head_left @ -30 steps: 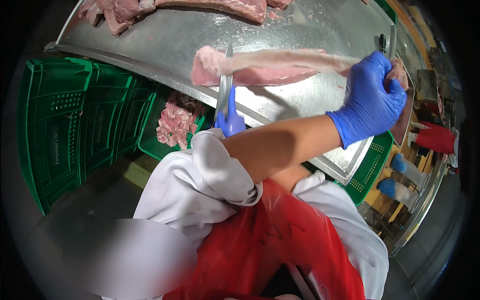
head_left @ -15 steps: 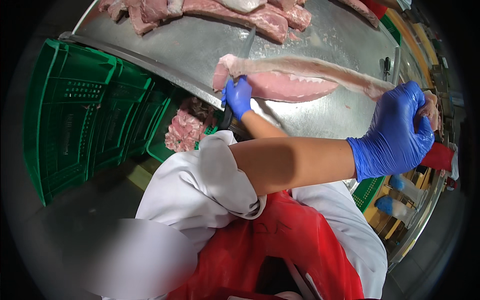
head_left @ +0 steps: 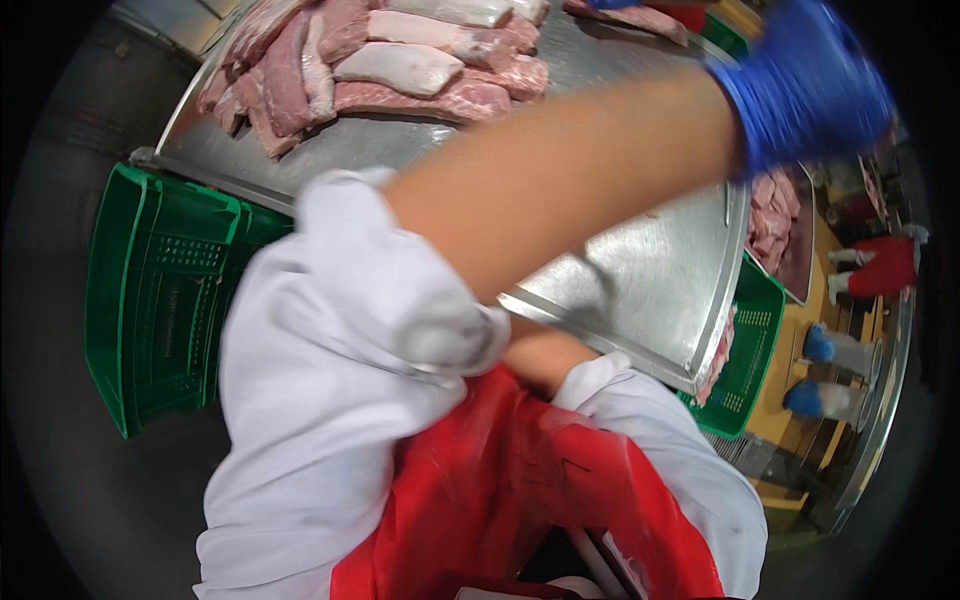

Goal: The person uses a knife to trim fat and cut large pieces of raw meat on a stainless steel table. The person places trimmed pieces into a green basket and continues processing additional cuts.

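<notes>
My left arm reaches across from the left, and my left hand, in a blue glove, is at the upper right. It is smeared by motion; its fingers are hard to make out, as is anything in them. Beneath that arm, my right forearm shows only in part; the right hand is hidden behind the left arm. The piece of meat and knife seen earlier are out of sight. On the far side of the steel table lie several long cuts of meat, piled at the left.
Green crates stand off the table's left end. Another green crate with meat scraps is at its right corner, near a tray of meat. A person in a red apron stands at far right; part of a blue-gloved hand shows at the top edge.
My left hand has swung up and away, toward the upper right. The pale strip it held no longer shows. My right hand and the knife have gone out of sight, and the view has shifted.
</notes>
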A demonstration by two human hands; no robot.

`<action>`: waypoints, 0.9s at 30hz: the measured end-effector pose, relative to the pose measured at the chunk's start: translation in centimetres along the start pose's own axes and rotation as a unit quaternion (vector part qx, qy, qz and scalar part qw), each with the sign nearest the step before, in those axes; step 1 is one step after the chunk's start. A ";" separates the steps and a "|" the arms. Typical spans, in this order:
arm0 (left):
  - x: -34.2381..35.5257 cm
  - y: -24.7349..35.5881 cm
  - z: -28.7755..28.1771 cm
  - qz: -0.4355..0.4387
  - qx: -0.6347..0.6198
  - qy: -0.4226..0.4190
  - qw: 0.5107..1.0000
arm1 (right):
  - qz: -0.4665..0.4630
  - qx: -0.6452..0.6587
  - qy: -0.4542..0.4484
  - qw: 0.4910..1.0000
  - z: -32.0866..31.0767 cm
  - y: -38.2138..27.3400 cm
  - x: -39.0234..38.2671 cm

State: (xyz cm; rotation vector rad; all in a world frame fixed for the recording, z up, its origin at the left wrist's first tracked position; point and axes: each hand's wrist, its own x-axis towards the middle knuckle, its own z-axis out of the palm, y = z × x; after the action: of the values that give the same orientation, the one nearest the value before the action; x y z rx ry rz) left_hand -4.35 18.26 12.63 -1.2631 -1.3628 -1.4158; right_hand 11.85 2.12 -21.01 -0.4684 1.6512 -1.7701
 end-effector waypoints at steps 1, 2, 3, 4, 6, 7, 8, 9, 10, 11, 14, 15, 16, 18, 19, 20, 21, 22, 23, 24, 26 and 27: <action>0.4 -1.4 -0.9 0.070 0.078 -0.020 0.994 | -0.010 -0.049 -0.048 0.998 -2.0 -0.6 -1.8; 0.8 -2.1 -2.2 0.142 0.159 -0.036 0.976 | -0.021 -0.095 -0.096 0.991 -4.4 -1.7 -4.1; 0.7 -2.2 -3.4 0.212 0.236 -0.050 0.947 | 0.010 -0.143 -0.121 0.982 -7.4 -3.0 -6.8; -2.3 -0.4 -4.8 0.037 0.123 -0.141 0.982 | 0.080 -0.187 -0.144 0.968 -10.4 -4.9 -10.2; -8.1 3.3 -7.2 -0.375 -0.082 -0.161 0.909 | 0.165 -0.211 -0.156 0.951 -17.0 -5.7 -18.0; -13.1 4.1 -8.2 -0.398 0.000 -0.177 0.900 | 0.181 -0.194 -0.148 0.953 -19.5 -4.6 -22.5; -18.5 5.2 -7.6 -0.476 -0.010 -0.121 0.871 | 0.202 -0.152 -0.103 0.962 -21.4 -4.1 -26.9; -26.9 5.4 -9.2 -0.633 -0.067 -0.121 0.762 | 0.220 -0.115 -0.069 0.966 -23.0 -4.1 -30.3; -37.4 4.0 -11.4 -0.627 0.168 -0.340 0.680 | 0.211 -0.099 -0.022 0.972 -24.4 -3.4 -32.9; -38.6 7.0 -9.7 -0.654 0.219 -0.319 0.650 | 0.206 -0.070 0.049 0.975 -25.3 -1.8 -35.7; -41.2 7.9 -6.2 -0.380 0.380 -0.355 0.765 | 0.164 -0.171 0.163 0.958 -26.3 0.4 -36.6; -39.6 7.9 -3.9 -0.387 0.397 -0.370 0.746 | 0.138 -0.252 0.165 0.944 -26.9 1.6 -35.8; -38.8 8.0 -2.4 -0.393 0.414 -0.385 0.725 | 0.173 -0.233 0.153 0.945 -26.5 1.3 -34.8; -42.7 6.4 -2.2 -0.457 0.401 -0.448 0.656 | 0.234 -0.203 0.120 0.943 -25.4 -0.5 -31.9; -42.2 5.7 -1.4 -0.481 0.387 -0.481 0.622 | 0.214 -0.263 0.124 0.932 -25.6 1.1 -31.5; -41.8 6.1 -1.1 -0.465 0.341 -0.526 0.625 | 0.194 -0.323 0.128 0.917 -25.8 4.0 -31.2; -40.9 6.5 0.0 -0.476 0.320 -0.529 0.626 | 0.172 -0.382 0.129 0.899 -26.2 5.6 -30.6; -40.4 7.3 1.5 -0.490 0.297 -0.530 0.625 | 0.177 -0.394 0.119 0.894 -26.1 5.6 -29.0; -39.7 7.9 3.2 -0.501 0.272 -0.533 0.626 | 0.184 -0.404 0.111 0.889 -25.9 5.5 -26.9; -38.1 8.2 4.7 -0.541 0.218 -0.491 0.647 | 0.177 -0.427 0.105 0.881 -25.8 5.4 -24.9; -35.6 6.7 4.9 -0.478 0.254 -0.519 0.661 | 0.171 -0.449 0.101 0.871 -26.5 5.2 -22.8; -35.3 5.7 4.4 -0.447 0.273 -0.531 0.666 | 0.176 -0.448 0.101 0.871 -26.6 5.2 -22.5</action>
State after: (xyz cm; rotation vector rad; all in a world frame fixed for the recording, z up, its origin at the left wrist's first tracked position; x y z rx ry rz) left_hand 8.71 18.54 -20.94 -0.9686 -3.2442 -0.4689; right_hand 11.50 37.04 -25.82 -0.3361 2.4830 -0.7211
